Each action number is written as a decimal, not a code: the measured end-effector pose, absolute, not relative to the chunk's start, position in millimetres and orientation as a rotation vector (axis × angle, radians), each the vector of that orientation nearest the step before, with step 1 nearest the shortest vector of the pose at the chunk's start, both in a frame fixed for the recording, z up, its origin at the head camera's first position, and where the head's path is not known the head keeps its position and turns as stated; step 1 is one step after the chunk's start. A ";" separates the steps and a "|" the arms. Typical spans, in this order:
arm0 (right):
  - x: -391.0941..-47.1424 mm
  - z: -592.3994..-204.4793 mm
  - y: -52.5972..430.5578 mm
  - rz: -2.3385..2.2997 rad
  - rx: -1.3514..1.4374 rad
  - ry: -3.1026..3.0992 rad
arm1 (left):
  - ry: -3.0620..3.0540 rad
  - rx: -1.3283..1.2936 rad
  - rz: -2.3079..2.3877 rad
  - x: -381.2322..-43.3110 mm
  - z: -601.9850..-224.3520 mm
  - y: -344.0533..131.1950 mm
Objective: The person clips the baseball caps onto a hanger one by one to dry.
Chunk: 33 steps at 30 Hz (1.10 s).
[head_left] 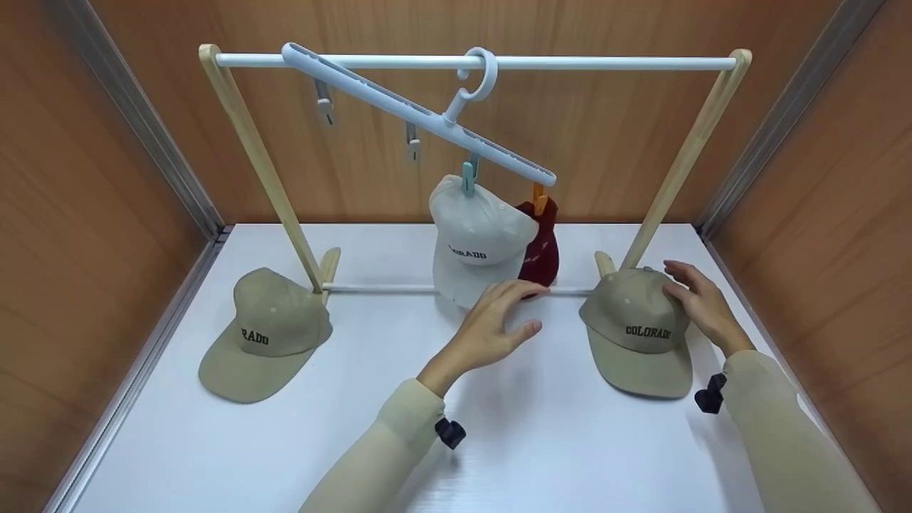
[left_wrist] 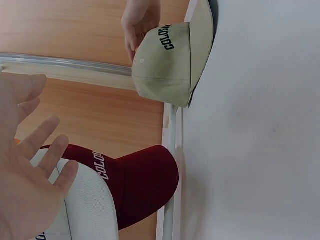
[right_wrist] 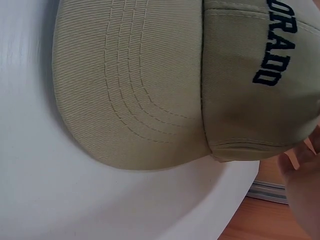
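Observation:
In the head view my left hand (head_left: 491, 324) hovers in front of a white cap (head_left: 470, 242), fingers spread with nothing between them. That cap hangs from a teal clip (head_left: 468, 178) on a light-blue hanger (head_left: 420, 114). Partly behind it, a maroon cap (head_left: 545, 246) hangs from an orange clip (head_left: 539, 199). At the right, my right hand (head_left: 702, 306) is beside a khaki cap (head_left: 638, 328) lettered COLORADO, which sits on the table. Its fingertips are right at the crown's side, partly hidden by the crown in the right wrist view.
The hanger tilts down to the right from the white rail (head_left: 605, 64) of a wooden-legged rack, with two unused clips on its left half. Another khaki cap (head_left: 278, 320) sits on the white table (head_left: 178, 456) at left. Wood-grain panels (head_left: 71, 214) enclose the space.

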State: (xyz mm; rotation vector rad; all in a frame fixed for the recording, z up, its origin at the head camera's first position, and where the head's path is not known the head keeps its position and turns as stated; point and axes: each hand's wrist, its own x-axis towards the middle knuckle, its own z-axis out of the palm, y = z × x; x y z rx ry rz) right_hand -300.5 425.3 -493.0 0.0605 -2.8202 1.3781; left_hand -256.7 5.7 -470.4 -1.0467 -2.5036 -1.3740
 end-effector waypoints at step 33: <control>-294.1 -496.1 417.8 1.279 -0.024 -2.731 | -2.522 -1.029 -1.405 -259.1 -477.1 8.4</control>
